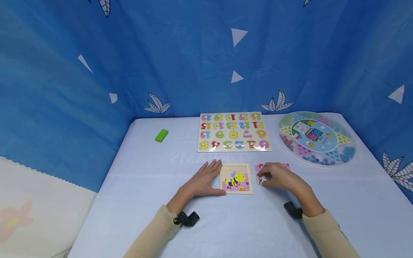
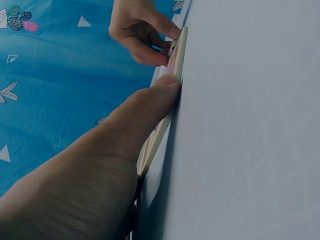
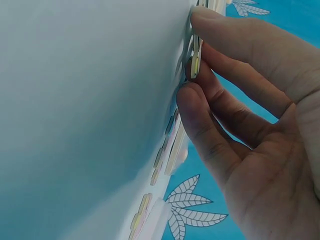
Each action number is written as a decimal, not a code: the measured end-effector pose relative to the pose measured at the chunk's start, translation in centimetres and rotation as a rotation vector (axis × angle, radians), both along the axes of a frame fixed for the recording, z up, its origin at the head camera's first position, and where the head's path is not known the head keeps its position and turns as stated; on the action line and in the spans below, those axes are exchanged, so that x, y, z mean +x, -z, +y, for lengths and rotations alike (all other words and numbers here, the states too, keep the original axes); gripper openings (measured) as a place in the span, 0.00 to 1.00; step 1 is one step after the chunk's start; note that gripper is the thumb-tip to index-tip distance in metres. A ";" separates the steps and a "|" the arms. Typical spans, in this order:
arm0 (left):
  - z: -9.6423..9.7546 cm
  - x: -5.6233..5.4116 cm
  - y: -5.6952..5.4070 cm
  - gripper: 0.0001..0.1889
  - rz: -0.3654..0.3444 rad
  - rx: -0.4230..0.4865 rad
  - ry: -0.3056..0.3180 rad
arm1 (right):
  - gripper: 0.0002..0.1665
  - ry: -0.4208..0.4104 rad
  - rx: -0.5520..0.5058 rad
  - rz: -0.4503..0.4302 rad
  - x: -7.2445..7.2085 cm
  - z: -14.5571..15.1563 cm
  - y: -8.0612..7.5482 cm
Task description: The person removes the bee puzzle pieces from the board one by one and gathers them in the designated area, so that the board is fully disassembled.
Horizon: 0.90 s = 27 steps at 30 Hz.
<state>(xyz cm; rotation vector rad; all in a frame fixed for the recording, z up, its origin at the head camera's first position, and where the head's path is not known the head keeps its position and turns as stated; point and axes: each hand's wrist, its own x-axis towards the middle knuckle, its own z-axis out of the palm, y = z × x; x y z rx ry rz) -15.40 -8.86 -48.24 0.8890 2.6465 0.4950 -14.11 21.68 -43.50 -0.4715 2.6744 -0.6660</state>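
Observation:
A square wooden jigsaw tray (image 1: 236, 165) with a bee picture lies on the table, its upper part showing bare wood. My left hand (image 1: 204, 180) rests at the tray's left side, fingers straight and spread. The left thumb (image 2: 155, 102) touches the near edge of the tray. To the right of the tray, my right hand (image 1: 280, 176) pinches a small jigsaw piece (image 3: 195, 65) between thumb and fingers, close to the tabletop. Other pink jigsaw pieces (image 1: 286, 166) lie just beyond that hand, partly hidden by it.
Behind the tray lies a number puzzle board (image 1: 235, 132). A round clear case (image 1: 317, 139) of coloured beads stands at the back right. At the back left is a green block (image 1: 161, 135). A blue curtain (image 1: 193, 57) hangs behind the white table (image 1: 135, 200).

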 end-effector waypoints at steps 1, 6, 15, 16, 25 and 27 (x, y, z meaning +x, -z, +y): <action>0.0 0.0 0.0 0.57 0.000 -0.002 -0.001 | 0.15 0.002 0.003 -0.002 0.0 0.0 0.0; 0.0 0.0 0.0 0.57 -0.006 -0.003 -0.006 | 0.16 0.002 0.006 -0.005 -0.1 -0.1 0.0; 0.0 0.0 0.0 0.57 -0.002 -0.009 -0.002 | 0.16 -0.003 0.027 0.008 0.0 0.0 0.0; 0.0 0.0 0.0 0.57 -0.003 -0.008 -0.002 | 0.16 -0.004 0.027 0.009 0.0 0.0 0.0; 0.0 -0.1 0.1 0.57 -0.003 -0.007 0.005 | 0.17 -0.015 0.030 0.017 -0.1 0.0 -0.1; 0.0 -0.1 0.1 0.57 -0.001 -0.007 0.007 | 0.17 -0.020 0.028 0.020 -0.1 0.0 -0.1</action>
